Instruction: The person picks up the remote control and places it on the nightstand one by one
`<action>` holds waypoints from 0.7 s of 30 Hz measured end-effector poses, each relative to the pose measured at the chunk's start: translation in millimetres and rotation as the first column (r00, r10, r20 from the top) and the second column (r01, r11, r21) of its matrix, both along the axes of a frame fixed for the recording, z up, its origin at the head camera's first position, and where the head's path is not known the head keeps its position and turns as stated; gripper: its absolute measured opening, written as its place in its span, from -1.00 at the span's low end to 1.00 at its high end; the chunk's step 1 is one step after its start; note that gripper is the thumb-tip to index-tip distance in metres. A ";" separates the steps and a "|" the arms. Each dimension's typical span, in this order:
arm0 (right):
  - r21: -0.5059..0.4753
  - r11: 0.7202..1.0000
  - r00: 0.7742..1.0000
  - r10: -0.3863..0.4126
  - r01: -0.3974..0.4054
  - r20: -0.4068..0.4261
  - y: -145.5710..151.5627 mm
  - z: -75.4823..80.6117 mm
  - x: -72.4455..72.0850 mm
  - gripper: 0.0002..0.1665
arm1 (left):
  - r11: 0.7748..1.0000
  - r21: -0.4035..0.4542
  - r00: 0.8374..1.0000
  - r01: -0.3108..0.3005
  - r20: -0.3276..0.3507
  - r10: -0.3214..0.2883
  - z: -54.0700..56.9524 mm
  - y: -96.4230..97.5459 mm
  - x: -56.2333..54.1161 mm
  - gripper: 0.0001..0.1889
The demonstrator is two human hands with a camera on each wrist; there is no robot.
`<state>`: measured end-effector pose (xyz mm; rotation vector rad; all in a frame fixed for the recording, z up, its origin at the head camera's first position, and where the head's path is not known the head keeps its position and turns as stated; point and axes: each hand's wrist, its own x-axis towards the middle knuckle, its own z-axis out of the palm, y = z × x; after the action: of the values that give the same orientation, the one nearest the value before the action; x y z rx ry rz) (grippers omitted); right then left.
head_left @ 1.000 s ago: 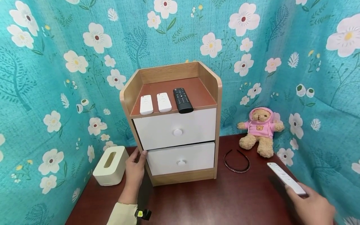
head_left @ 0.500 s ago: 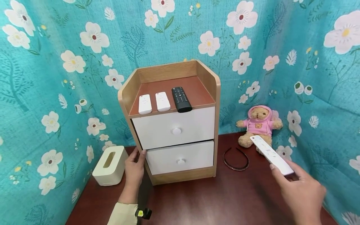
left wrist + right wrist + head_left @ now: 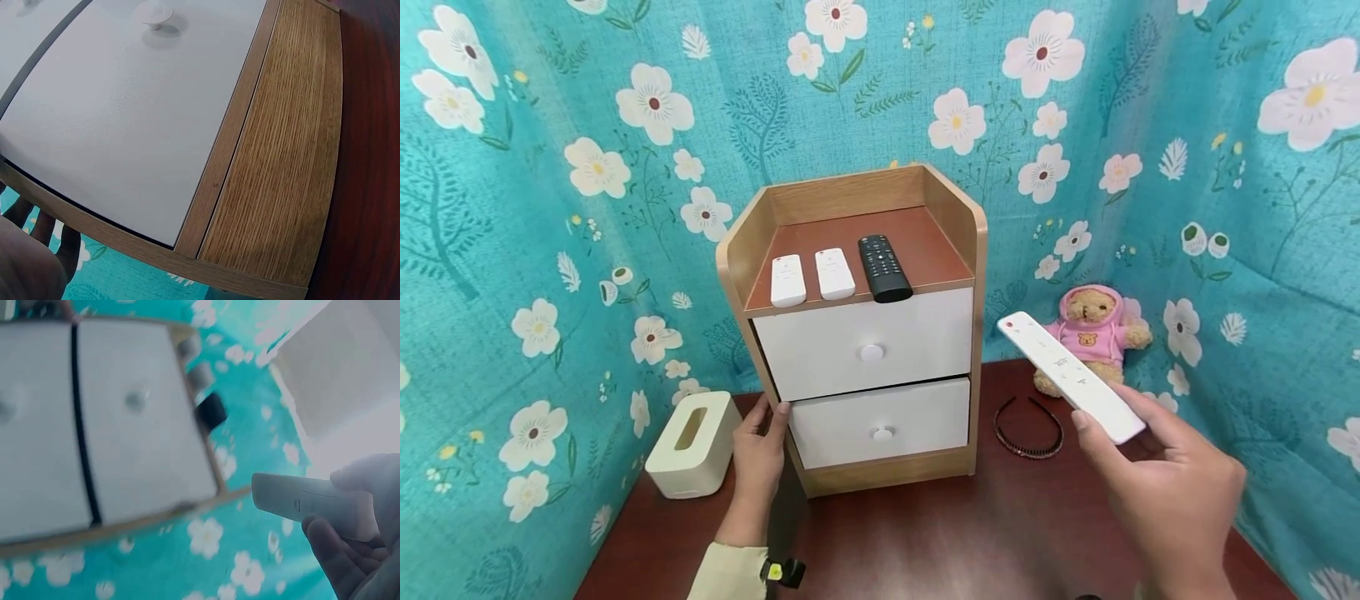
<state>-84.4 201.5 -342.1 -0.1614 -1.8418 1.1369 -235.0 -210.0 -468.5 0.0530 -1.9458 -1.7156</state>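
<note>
My right hand (image 3: 1176,483) grips a white remote control (image 3: 1071,375) near its lower end, thumb on one side and fingers on the other. Its button face shows in the head view; the right wrist view shows its plain back. My left hand (image 3: 760,446) rests against the left side of a small wooden cabinet (image 3: 891,483), thumb at the front edge beside the gap between the drawers. On the cabinet's top, two white remote controls (image 3: 787,280) and a black remote control (image 3: 884,268) lie side by side, overhanging the front edge slightly.
Two white drawers with round knobs, an upper drawer (image 3: 820,354) and a lower drawer (image 3: 835,433), face me. A cream tissue box (image 3: 694,446) stands left. Right of the cabinet are a dark headband (image 3: 1028,450) and a teddy bear (image 3: 1088,329) in a pink hoodie, partly behind the held remote.
My right hand has carried the white remote control up and left, from the table's right side to in front of the teddy bear. The left hand has stayed against the cabinet.
</note>
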 end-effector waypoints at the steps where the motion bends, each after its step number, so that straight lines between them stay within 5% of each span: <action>1: -0.011 0.999 0.999 0.031 -0.031 -0.027 -5.7 5.2 0.4 -0.43 | 1.000 0.000 1.000 -0.001 0.000 0.001 -0.2 0.2 -0.1 -0.54; 5: 0.044 0.993 0.985 0.113 -0.108 -0.127 -25.7 26.7 -7.9 -0.46 | 1.000 0.003 1.000 -0.005 0.001 0.005 0.3 1.6 0.4 -0.54; 9: 0.152 0.985 0.981 0.108 -0.084 -0.163 -43.7 45.1 -29.2 -0.52 | 1.000 0.011 1.000 0.000 0.002 0.000 0.6 2.2 0.5 -0.52; 21: 0.301 0.952 0.994 0.077 -0.052 -0.072 -77.4 66.7 -104.3 -0.46 | 1.000 0.025 1.000 0.001 0.012 -0.002 0.4 2.1 4.0 -0.51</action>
<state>-188.8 124.1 -275.4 0.1205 -1.9303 0.8805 -231.0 -207.9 -468.1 0.0715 -1.9339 -1.7443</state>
